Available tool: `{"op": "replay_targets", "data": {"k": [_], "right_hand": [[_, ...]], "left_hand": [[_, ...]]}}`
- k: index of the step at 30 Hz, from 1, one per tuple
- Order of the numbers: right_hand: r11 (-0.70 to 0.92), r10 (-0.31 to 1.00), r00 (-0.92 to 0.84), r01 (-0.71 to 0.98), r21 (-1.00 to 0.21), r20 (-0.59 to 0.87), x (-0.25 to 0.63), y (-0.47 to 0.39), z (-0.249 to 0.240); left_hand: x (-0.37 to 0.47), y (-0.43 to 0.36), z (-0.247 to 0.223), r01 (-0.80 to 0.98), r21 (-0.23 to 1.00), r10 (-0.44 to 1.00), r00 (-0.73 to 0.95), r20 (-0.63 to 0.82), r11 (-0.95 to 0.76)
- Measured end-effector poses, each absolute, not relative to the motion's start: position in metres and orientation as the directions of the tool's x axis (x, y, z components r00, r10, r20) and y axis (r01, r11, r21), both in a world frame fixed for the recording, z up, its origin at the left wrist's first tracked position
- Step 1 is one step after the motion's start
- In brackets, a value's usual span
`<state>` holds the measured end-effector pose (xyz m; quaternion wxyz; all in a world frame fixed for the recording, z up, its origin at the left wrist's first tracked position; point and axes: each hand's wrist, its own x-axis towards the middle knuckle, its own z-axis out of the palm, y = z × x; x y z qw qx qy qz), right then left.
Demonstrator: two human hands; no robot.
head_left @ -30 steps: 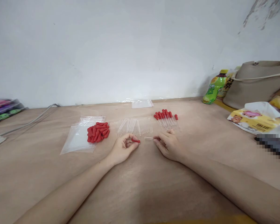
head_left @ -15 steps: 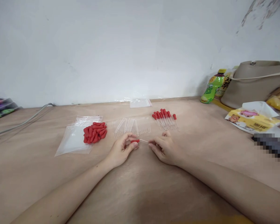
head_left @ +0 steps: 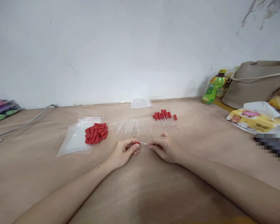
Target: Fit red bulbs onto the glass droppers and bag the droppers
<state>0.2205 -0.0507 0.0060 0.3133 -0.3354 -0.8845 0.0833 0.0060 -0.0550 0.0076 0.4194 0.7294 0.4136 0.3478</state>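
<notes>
My left hand (head_left: 124, 151) pinches a red rubber bulb (head_left: 137, 143), most of it hidden by the fingers. A thin clear tube (head_left: 144, 143) runs from the bulb's open end to the fingertips of my right hand (head_left: 164, 147), which are closed on it. Behind my hands lies a row of loose clear tubes (head_left: 132, 127). To the left, a pile of red bulbs (head_left: 96, 133) rests on clear plastic bags (head_left: 72, 140). Several tubes with red bulbs on their ends (head_left: 164, 115) lie behind my right hand.
A small clear bag (head_left: 141, 104) lies by the wall. At right stand a green bottle (head_left: 213, 87) and a grey bag (head_left: 252, 82), with a yellow tissue pack (head_left: 254, 119) and a dark blurred object (head_left: 270, 144) before them. A cable (head_left: 35, 119) crosses the left.
My left fingers have closed further over the red bulb, so less of it shows. The bulb and tube now lie nearly in line. The whole view has shifted slightly.
</notes>
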Motion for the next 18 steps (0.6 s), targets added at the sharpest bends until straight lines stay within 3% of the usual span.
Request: {"op": "replay_targets", "data": {"k": [6,13,18], "right_hand": [[0.779,0.626,-0.612,0.51,-0.364,0.484,0.226,-0.042,0.007],[0.789,0.575,-0.603,0.587,-0.18,0.552,0.224,-0.045,0.01],[0.781,0.579,-0.584,0.597,-0.182,0.569,0.218,-0.053,0.009]], "left_hand": [[0.004,-0.058,0.008,0.325,0.896,0.876,0.465,0.126,-0.301],[0.006,-0.061,0.008,0.413,0.859,0.893,0.437,0.104,-0.302],[0.006,-0.064,0.005,0.457,0.81,0.892,0.421,0.168,-0.368]]}}
